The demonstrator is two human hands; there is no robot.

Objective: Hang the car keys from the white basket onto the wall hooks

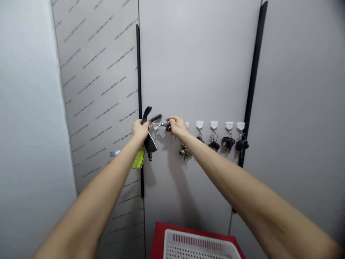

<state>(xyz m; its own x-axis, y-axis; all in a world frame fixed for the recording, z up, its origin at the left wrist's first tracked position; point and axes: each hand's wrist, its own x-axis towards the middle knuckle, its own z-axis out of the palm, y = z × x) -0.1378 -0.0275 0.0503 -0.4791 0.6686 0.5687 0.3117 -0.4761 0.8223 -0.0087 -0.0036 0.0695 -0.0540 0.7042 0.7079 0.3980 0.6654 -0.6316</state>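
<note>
My left hand (pixel 140 131) is closed around a bundle of keys with a black strap (pixel 146 114) sticking up, a flat dark tag (pixel 150 143) and a lime-green tag (pixel 138 159) hanging below. Just to its right, my right hand (pixel 176 126) pinches a key ring with a metal chain and clasp (pixel 163 125). Between the two hands a white hook (pixel 155 126) is fixed to the pale door. Under my right hand hangs a bunch of brass-coloured keys (pixel 185 153); the hook above it is partly hidden by my fingers.
Farther right, several white hooks (pixel 214 125) in a row hold bunches of black-headed keys (pixel 228 142). A white perforated basket (pixel 199 246) sits on a red surface (pixel 159 237) below. Long black handles (pixel 256 72) edge the door panels, and printed film covers the left panel (pixel 99 72).
</note>
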